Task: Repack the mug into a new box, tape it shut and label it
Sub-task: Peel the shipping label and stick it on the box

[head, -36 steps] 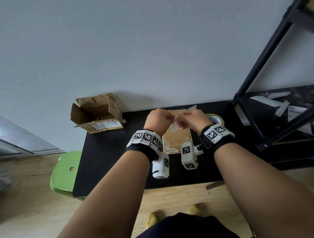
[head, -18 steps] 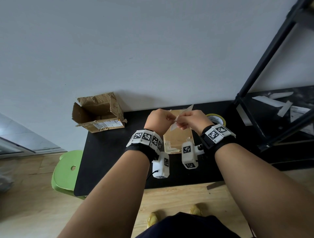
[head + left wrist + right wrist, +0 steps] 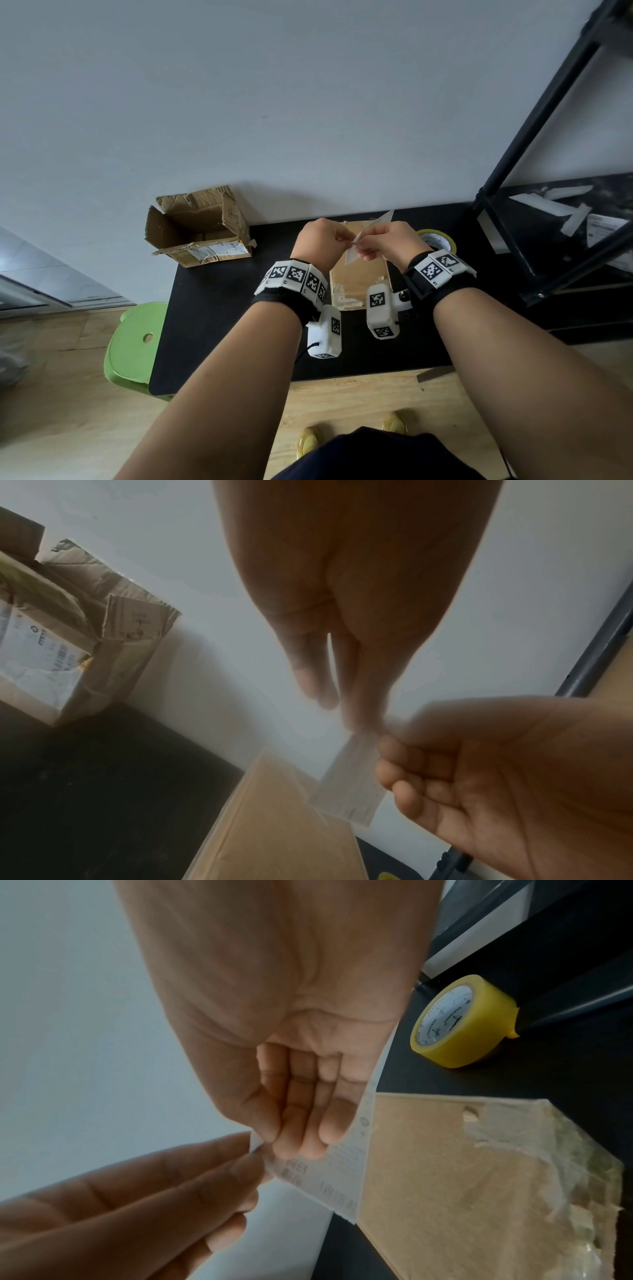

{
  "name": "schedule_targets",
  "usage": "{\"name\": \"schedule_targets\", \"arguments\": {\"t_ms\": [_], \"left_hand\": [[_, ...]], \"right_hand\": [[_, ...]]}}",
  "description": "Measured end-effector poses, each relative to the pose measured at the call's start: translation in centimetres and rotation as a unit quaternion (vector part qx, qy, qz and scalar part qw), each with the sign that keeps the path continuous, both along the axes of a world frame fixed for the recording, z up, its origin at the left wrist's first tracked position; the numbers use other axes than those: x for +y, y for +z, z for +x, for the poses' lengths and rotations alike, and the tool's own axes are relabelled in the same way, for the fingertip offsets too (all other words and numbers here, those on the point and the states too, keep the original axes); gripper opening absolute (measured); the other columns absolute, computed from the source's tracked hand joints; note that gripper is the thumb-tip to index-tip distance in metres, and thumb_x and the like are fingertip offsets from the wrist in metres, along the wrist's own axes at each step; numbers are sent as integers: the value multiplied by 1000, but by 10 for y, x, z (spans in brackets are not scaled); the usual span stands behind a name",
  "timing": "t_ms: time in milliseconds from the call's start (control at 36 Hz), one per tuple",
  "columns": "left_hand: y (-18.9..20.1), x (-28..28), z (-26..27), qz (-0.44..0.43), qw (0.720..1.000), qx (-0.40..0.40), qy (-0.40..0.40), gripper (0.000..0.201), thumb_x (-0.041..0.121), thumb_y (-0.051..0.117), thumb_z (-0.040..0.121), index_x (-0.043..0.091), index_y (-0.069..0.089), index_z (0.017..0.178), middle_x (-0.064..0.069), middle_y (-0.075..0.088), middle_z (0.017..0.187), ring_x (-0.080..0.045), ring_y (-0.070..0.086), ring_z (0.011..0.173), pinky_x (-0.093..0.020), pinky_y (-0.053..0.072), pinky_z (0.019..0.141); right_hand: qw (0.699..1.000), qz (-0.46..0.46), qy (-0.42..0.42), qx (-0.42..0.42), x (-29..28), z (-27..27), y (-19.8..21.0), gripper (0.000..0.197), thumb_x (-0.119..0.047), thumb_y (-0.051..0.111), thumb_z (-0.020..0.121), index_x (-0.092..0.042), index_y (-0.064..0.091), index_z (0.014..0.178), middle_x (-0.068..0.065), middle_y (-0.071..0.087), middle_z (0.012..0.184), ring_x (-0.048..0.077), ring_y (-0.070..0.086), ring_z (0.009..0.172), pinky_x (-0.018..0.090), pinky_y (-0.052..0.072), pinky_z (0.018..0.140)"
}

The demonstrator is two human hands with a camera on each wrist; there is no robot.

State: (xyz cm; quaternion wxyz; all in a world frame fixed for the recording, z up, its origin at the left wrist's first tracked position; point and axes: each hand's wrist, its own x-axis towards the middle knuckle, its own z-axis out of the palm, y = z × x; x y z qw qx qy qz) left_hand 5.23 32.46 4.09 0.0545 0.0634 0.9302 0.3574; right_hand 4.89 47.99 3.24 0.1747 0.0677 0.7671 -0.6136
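Both hands meet above the closed brown box (image 3: 356, 284), which lies on the black table (image 3: 219, 308) with clear tape on its near end. Between them is a white printed label (image 3: 378, 222). My left hand (image 3: 346, 240) pinches the label's corner with thumb and fingertips (image 3: 359, 723). My right hand (image 3: 363, 245) grips the same label (image 3: 337, 1175) with curled fingers (image 3: 301, 1131). In the left wrist view the label (image 3: 349, 783) hangs over the box (image 3: 281, 821). No mug shows in any view.
A torn, open old carton (image 3: 198, 229) stands at the table's back left against the wall. A yellow tape roll (image 3: 459, 1020) lies right of the box. A black metal rack (image 3: 534, 164) with paper scraps stands to the right, and a green stool (image 3: 137, 346) to the left.
The label has turned slightly between my fingers, its top corner now narrower. Both hands stay together above the box.
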Motion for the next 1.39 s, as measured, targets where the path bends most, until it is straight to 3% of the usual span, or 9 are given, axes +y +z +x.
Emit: {"name": "schedule_targets", "arguments": {"t_ms": [222,444,667,1028,1167,1250,1389], "left_hand": [[1,1,-1,-7,1000,6,6,17,16,68,83,19,77,97,0,74,94,-14,65,91,-23,47,80],[-2,1,0,-13,1000,15,11,17,15,68,83,18,77,98,1,74,96,-13,64,92,-18,41,76],[-2,1,-3,-16,1000,16,12,17,18,68,84,19,77,97,1,74,96,-14,65,92,-21,46,79],[3,2,-2,-24,999,26,-2,15,19,67,85,20,78,95,1,74,93,-16,65,91,-25,48,80],[4,4,-1,-24,999,23,2,15,18,67,85,18,77,96,0,74,96,-16,65,94,-28,49,85],[4,4,-1,-26,999,21,5,16,18,67,85,18,77,96,0,74,96,-15,65,94,-28,49,86],[4,2,2,-14,1000,16,10,15,25,67,86,20,78,94,3,74,92,-12,64,90,-22,46,78]], "right_hand": [[1000,-16,-11,-8,-2,1,4,6,0,67,81,-1,70,77,20,70,78,29,64,77,42,54,86],[999,-31,-18,-20,-4,2,7,9,3,60,85,6,68,82,22,68,78,28,64,74,36,54,77],[1000,-19,-10,-12,-3,0,6,7,-2,66,83,3,71,83,23,71,83,30,66,78,41,55,85],[1000,-23,-14,-10,-2,-2,6,2,-1,69,81,1,70,81,21,68,79,29,63,76,42,54,85],[999,-29,-13,-18,-3,-1,9,8,-2,66,86,5,68,84,17,65,75,25,61,70,33,53,73],[999,-25,-9,-19,-3,-1,8,7,-3,66,86,3,68,82,17,66,74,25,61,70,34,52,73],[1000,-22,-7,-8,-2,-2,5,8,-3,66,86,2,68,81,17,64,74,25,60,70,34,51,71]]}}
